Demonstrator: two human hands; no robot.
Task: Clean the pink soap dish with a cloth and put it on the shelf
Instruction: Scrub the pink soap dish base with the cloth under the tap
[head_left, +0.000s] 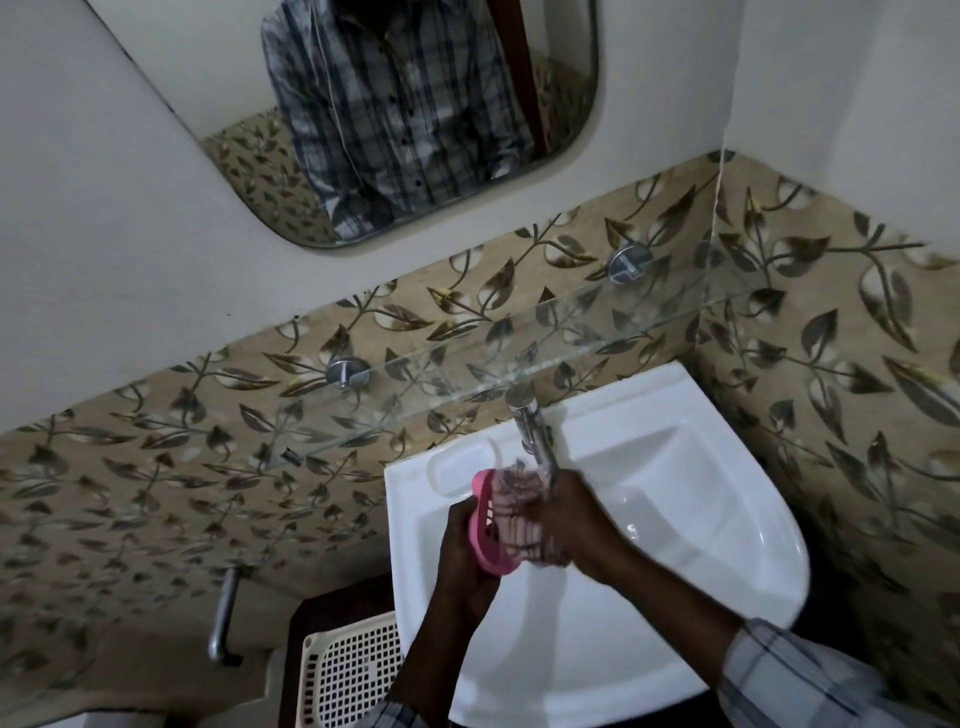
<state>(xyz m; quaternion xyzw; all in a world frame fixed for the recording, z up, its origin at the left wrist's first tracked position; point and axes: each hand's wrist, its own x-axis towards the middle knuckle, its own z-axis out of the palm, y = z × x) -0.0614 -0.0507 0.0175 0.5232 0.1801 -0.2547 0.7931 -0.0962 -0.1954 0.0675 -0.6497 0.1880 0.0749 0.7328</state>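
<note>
Over the white sink (727, 530), my left hand (462, 551) grips the pink soap dish (485, 540) by its left edge and holds it tilted on its side. My right hand (566, 519) presses a checked cloth (519, 499) into the inside of the dish. The cloth covers most of the dish's inner face. A clear glass shelf (519, 364) is fixed to the leaf-patterned wall above the sink on two round metal brackets, and nothing stands on it.
A chrome tap (530, 421) rises at the back of the sink, just behind the hands. A mirror (395, 114) hangs above the shelf. A white perforated basket (353, 670) stands low on the left beside a metal pipe (223, 618).
</note>
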